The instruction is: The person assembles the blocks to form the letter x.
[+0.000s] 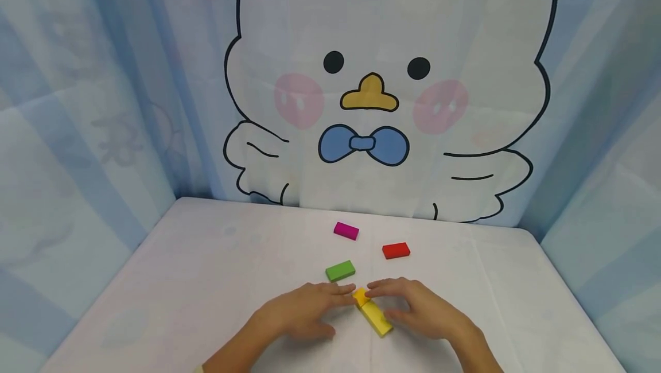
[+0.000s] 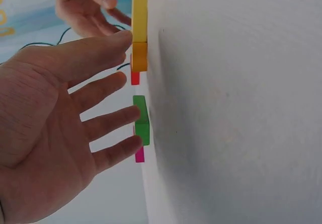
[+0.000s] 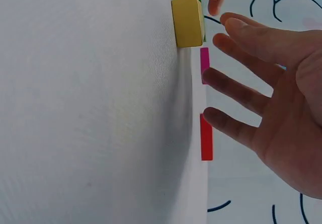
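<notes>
A yellow block [image 1: 376,319] and an orange-yellow block [image 1: 362,296] lie end to end on the white tabletop, forming one slanted row. My left hand [image 1: 304,311] is just left of them, its fingers stretched out and a fingertip right at the orange-yellow block's side. From the right, my right hand [image 1: 420,309] reaches over with loosely extended fingers; one fingertip overlaps the orange-yellow block in the head view. In the right wrist view its fingers are spread beside the yellow block [image 3: 188,22], holding nothing. The left wrist view shows the left palm [image 2: 55,133] with nothing in it.
Just beyond the left fingers lies a green block [image 1: 341,271]. Farther back are a red block [image 1: 396,251] to the right and a magenta block [image 1: 346,230]. A curtain [image 1: 372,189] with a cartoon bird hangs behind the table's far edge, and more curtain flanks both sides.
</notes>
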The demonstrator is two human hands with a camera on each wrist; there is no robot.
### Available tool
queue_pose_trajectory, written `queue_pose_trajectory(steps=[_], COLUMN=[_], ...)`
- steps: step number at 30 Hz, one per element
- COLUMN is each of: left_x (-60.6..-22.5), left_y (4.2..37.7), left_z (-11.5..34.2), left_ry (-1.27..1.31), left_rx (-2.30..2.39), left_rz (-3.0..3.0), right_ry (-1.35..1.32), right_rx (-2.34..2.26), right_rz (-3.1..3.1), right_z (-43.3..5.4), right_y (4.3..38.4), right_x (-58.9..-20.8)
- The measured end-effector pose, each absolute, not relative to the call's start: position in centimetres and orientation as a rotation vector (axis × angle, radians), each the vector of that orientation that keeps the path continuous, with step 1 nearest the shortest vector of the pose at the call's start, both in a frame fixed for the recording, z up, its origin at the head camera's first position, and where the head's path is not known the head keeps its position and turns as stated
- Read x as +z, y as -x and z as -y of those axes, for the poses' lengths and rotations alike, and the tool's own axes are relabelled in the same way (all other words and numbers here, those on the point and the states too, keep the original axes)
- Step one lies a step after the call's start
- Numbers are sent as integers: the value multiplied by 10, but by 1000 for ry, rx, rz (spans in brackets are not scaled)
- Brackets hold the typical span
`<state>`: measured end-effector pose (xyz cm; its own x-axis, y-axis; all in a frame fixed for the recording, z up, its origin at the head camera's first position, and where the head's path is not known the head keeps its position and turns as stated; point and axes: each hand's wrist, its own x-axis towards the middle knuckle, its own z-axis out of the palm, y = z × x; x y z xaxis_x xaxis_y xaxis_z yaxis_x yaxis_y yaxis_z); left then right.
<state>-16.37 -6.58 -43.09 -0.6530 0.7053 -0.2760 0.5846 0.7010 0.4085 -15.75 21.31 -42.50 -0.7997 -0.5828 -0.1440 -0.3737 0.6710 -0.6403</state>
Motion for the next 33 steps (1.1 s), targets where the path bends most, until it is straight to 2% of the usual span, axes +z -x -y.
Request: queue_pose_trajectory(steps=[33], left_x=[-428], left_y=[184], left_z=[92], left_ry=[-804], left_rx=[458], left_rz=[-2684], right_ry=[896], right_rx=[-733], right_rz=[-2481], right_z=[-214], right_y=[157], right_x=[-436])
